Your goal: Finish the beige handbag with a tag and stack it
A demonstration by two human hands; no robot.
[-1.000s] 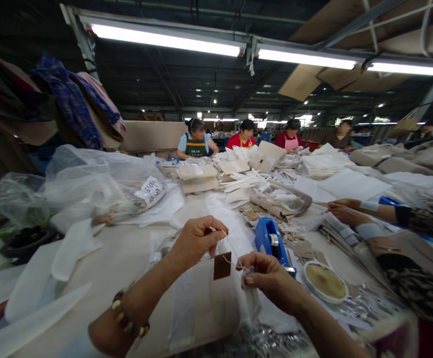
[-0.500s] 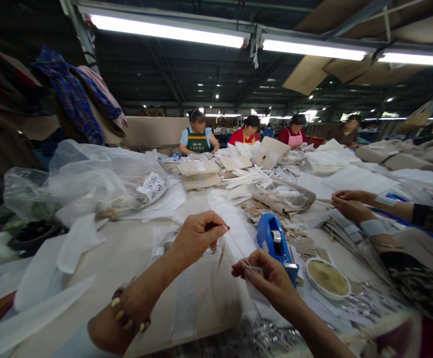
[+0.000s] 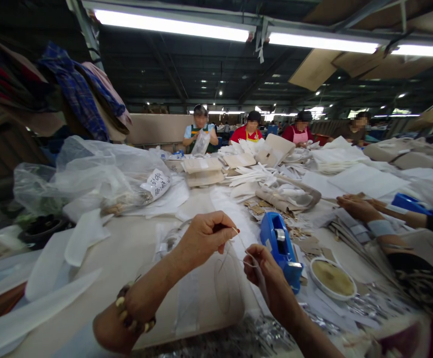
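Note:
My left hand (image 3: 205, 236) is pinched shut on the end of a thin white string (image 3: 243, 248) above the table. My right hand (image 3: 263, 271) is closed on the string's other end, a little lower and to the right. A small brown tag hangs from the string between them, blurred and edge-on (image 3: 222, 261). Under both hands lies a flat beige bag (image 3: 201, 303). A beaded bracelet (image 3: 134, 318) circles my left wrist.
A blue tape dispenser (image 3: 281, 246) and a white dish of glue (image 3: 332, 278) stand just right of my hands. A co-worker's hands (image 3: 362, 209) work at right. Clear plastic bags (image 3: 100, 174) lie at left, paper stacks (image 3: 205, 169) behind, several seated people beyond.
The brown tag, face-on a second ago, has spun edge-on and blurred. My right hand has drawn closer to my left, and the view has shifted slightly.

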